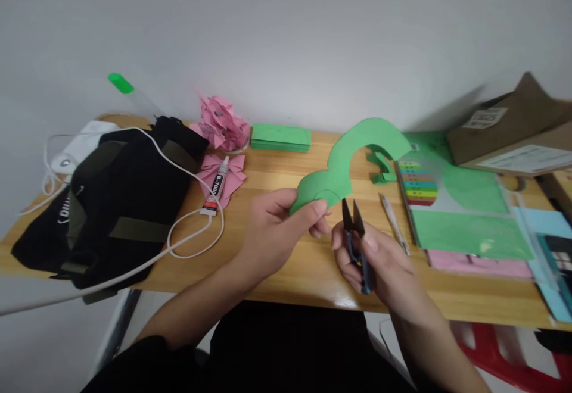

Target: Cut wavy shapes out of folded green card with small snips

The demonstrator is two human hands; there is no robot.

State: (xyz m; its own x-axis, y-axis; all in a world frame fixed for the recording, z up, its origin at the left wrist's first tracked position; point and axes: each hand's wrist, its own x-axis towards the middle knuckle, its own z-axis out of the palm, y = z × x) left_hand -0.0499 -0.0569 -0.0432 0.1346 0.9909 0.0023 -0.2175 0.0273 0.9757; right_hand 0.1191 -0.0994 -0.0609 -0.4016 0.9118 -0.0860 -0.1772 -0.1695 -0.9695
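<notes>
Between thumb and fingers, my left hand (281, 226) pinches a green sheet of paper (346, 152) over the middle of the table. The paper is partly cut: a curved strip arcs up and to the right from a rounded part, where a drawn curved line shows by my thumb. My right hand (379, 256) grips small dark thread snips (356, 232), with the blades pointing up and apart. The blade tips are close to the paper's lower right corner, with nothing visible between them. Behind the strip, a curled green paper scrap (381, 165) lies on the table.
A black bag (129, 196) with a white cable (196, 178) lies left. Pink folded paper (221, 122), a glue tube (217, 187) and stacked green paper (280, 137) sit behind. To the right are a pen (394, 223), a paper pack (469, 226) and a cardboard box (509, 128).
</notes>
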